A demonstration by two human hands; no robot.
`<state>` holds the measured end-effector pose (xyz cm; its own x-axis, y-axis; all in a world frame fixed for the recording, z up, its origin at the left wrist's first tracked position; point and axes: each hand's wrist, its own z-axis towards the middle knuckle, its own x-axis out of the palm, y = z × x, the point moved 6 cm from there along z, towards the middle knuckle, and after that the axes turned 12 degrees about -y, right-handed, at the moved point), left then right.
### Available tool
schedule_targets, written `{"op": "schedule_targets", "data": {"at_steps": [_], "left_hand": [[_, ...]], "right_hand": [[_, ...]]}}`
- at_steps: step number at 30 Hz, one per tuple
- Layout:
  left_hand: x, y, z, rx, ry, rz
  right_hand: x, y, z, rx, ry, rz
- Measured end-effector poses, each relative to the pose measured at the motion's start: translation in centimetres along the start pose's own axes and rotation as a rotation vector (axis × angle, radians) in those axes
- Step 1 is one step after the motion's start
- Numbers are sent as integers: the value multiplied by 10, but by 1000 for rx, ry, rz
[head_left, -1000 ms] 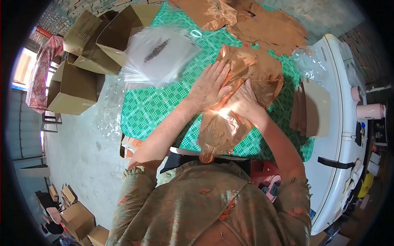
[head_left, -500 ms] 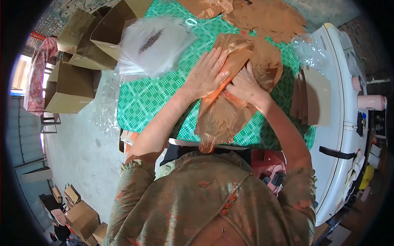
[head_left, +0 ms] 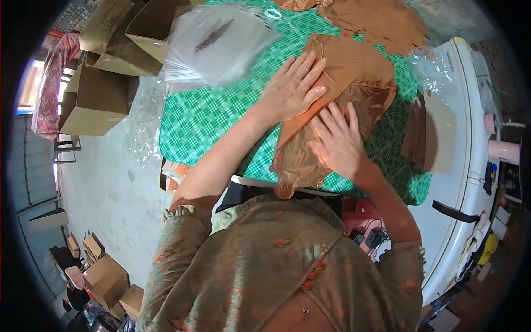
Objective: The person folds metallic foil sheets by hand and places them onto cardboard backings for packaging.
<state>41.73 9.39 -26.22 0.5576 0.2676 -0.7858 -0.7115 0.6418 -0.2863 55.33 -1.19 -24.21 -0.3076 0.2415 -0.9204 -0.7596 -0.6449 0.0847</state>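
Brown satin cloth (head_left: 359, 66) lies on the green checked tablecloth (head_left: 204, 133), partly folded over itself, one diagonal fold edge across the middle, a rounded end down at the near edge by the person's waist. Left hand (head_left: 293, 91) flat across the cloth's left side, fingers straight and close together, thumb out toward the fold. Right hand (head_left: 338, 135) palm down on the shinier lower part, fingers spread, tips near the fold edge. Neither hand grips anything; both just press. Cloth looks thin, light and limp, probably slippery given the sheen; layers would likely slide or crease if dragged, so broad flat pressure suits it better than a pinch. Not breakable, but might snag or wrinkle. Best hold, my guess: one palm on the left side as anchor, other hand taking the fold edge or the free right border, all layers together. Around it: stack of clear bags (head_left: 221, 41) beyond the left hand, more brown fabric (head_left: 381, 25) at the far end, crumpled clear plastic (head_left: 434, 69) and card sheets (head_left: 440, 135) off to the right.
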Motion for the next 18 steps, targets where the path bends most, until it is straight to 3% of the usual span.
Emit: {"op": "schedule_targets", "data": {"at_steps": [7, 13, 18], "left_hand": [[-1, -5, 2, 61, -9, 92], [-2, -6, 1, 69, 19, 110], [-4, -8, 2, 67, 15, 101]], "right_hand": [[-19, 6, 2, 16, -98, 76], [-37, -43, 37, 74, -357, 104], [3, -102, 77, 137, -167, 280]]}}
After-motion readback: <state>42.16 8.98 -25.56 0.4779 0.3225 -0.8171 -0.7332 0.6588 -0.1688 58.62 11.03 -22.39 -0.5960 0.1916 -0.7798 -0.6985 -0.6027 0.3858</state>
